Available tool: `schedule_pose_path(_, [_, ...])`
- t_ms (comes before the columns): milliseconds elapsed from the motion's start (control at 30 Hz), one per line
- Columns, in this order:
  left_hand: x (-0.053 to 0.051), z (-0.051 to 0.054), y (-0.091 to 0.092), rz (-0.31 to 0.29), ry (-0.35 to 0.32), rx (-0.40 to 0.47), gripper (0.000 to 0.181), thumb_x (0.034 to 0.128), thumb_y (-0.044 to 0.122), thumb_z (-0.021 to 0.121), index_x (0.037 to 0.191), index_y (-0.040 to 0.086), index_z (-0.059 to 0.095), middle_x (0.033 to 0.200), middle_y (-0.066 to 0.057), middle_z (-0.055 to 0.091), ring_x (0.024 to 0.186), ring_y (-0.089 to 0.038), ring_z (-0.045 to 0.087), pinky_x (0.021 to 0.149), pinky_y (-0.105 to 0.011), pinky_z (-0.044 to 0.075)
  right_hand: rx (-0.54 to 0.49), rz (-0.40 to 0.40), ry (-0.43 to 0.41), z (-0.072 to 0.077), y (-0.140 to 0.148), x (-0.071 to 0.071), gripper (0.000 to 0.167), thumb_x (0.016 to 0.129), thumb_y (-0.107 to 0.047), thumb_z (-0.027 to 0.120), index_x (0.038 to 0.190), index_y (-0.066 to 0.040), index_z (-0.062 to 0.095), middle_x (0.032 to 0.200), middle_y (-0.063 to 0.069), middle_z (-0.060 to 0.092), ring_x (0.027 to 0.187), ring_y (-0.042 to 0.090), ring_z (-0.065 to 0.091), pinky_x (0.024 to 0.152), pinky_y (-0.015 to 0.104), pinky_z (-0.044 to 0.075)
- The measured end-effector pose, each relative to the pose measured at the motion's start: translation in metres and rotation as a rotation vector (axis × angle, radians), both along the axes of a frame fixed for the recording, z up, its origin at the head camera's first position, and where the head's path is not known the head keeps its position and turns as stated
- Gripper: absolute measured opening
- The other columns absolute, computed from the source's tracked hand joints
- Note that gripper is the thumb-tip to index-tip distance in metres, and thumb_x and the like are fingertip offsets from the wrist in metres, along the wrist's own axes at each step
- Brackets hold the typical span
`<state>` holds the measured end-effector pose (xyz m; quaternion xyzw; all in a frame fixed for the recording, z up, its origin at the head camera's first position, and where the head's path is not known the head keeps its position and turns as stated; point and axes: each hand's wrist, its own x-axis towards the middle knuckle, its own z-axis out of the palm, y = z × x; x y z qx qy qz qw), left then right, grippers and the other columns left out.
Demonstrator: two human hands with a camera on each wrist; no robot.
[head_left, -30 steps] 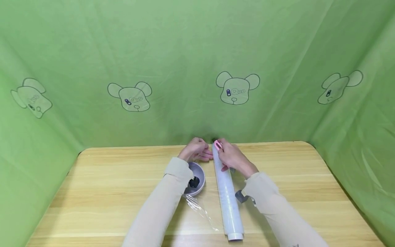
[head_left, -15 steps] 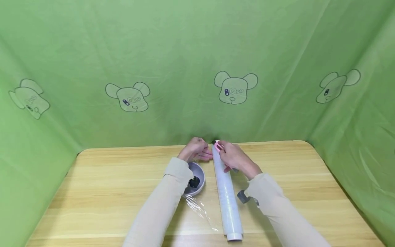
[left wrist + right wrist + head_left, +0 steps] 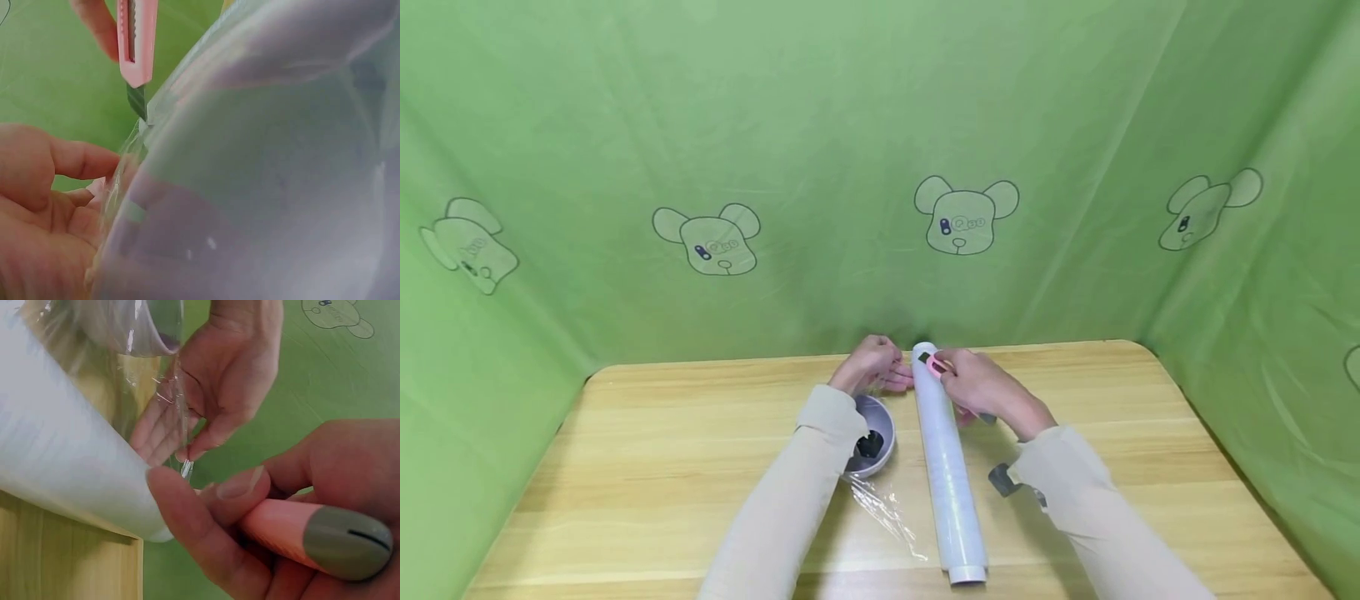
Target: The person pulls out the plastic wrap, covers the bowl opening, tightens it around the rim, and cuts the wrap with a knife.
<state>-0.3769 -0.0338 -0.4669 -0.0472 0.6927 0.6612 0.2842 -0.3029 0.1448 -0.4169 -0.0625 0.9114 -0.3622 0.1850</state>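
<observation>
My right hand (image 3: 988,387) grips a pink utility knife (image 3: 139,40) with its blade out; the grey end of the handle faces the right wrist camera. In the left wrist view the blade tip meets the edge of clear plastic wrap (image 3: 117,187). My left hand (image 3: 874,364) pinches that wrap between thumb and finger, its other fingers fairly straight beside the roll. The long roll of plastic wrap (image 3: 950,479) lies lengthwise on the table, its far end near the back edge. Wrap stretches from it over a grey-lilac bowl (image 3: 887,446), partly hidden under my left wrist.
A dark object (image 3: 870,444) shows at the bowl, too small to identify. Loose wrap (image 3: 880,508) trails on the wooden table (image 3: 700,467) in front of the bowl. Green curtains (image 3: 820,125) printed with bear heads hang close behind and on both sides.
My right hand has moved right and slightly nearer with the knife, uncovering the roll's far end. My left hand has stayed nearly in place. The view has shifted slightly.
</observation>
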Motion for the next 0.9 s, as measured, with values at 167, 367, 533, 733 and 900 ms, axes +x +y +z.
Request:
schedule_pose_path(167, [-0.001,-0.001,0.000,0.004,-0.005,0.006,0.019,0.1034,-0.003,0.042,0.119,-0.013,0.048,0.113,-0.038,0.066,0.107,-0.046,0.069,0.093,-0.050,0.059,-0.040,-0.005,-0.015,0.001,0.005,0.001,0.055,0.102,-0.002,0.043,0.156,0.003,0.034,0.059,0.008,0.050,0.044,0.018,0.053,0.049,0.037,0.061])
schedule_pose_path(367, [-0.001,-0.002,-0.001,-0.006,-0.005,0.022,0.013,0.1027,-0.004,0.042,0.112,-0.009,0.048,0.116,-0.040,0.064,0.111,-0.049,0.066,0.095,-0.051,0.057,-0.090,-0.028,-0.037,0.003,0.009,-0.001,0.057,0.102,-0.004,0.044,0.157,0.001,0.031,0.065,0.012,0.054,0.047,0.018,0.054,0.052,0.038,0.062])
schedule_pose_path(533, [-0.001,-0.001,-0.001,-0.016,-0.009,0.034,0.021,0.1028,-0.003,0.043,0.122,-0.013,0.046,0.117,-0.040,0.064,0.112,-0.049,0.066,0.097,-0.052,0.057,-0.084,-0.030,-0.005,0.013,0.012,-0.001,0.058,0.102,-0.005,0.043,0.158,0.002,0.029,0.067,0.013,0.055,0.048,0.020,0.056,0.051,0.039,0.061])
schedule_pose_path(733, [0.000,0.001,-0.001,-0.022,0.007,0.027,0.024,0.1025,-0.003,0.043,0.125,-0.014,0.045,0.117,-0.040,0.063,0.111,-0.048,0.066,0.097,-0.051,0.057,-0.079,-0.014,0.035,0.014,0.007,-0.014,0.057,0.102,-0.005,0.042,0.157,0.002,0.031,0.065,0.013,0.054,0.047,0.019,0.055,0.050,0.039,0.061])
schedule_pose_path(900, [0.000,-0.001,-0.002,-0.027,0.014,0.033,0.026,0.1030,-0.003,0.043,0.126,-0.015,0.044,0.118,-0.042,0.062,0.112,-0.050,0.065,0.097,-0.052,0.057,-0.042,-0.007,0.026,0.001,-0.001,-0.029,0.052,0.105,-0.008,0.044,0.155,0.003,0.036,0.065,0.012,0.053,0.047,0.016,0.052,0.050,0.039,0.062])
